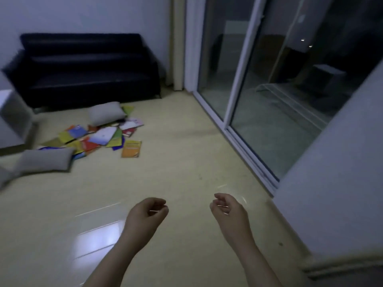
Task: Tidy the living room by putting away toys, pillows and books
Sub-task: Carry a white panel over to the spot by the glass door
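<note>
Several colourful books (103, 137) lie scattered on the pale floor in front of a dark sofa (87, 67). An orange book (131, 149) lies at the pile's right edge. One grey pillow (106, 112) rests at the far side of the pile by the sofa. Another grey pillow (44, 161) lies at the near left. My left hand (146, 214) and my right hand (227, 211) hang low in the foreground, fingers loosely curled, holding nothing, well short of the pile.
A glass sliding door (259, 96) runs along the right, with a white wall corner (331, 193) beside it. A white cabinet (12, 119) stands at the left edge. Bare glossy floor (176, 172) lies between me and the books.
</note>
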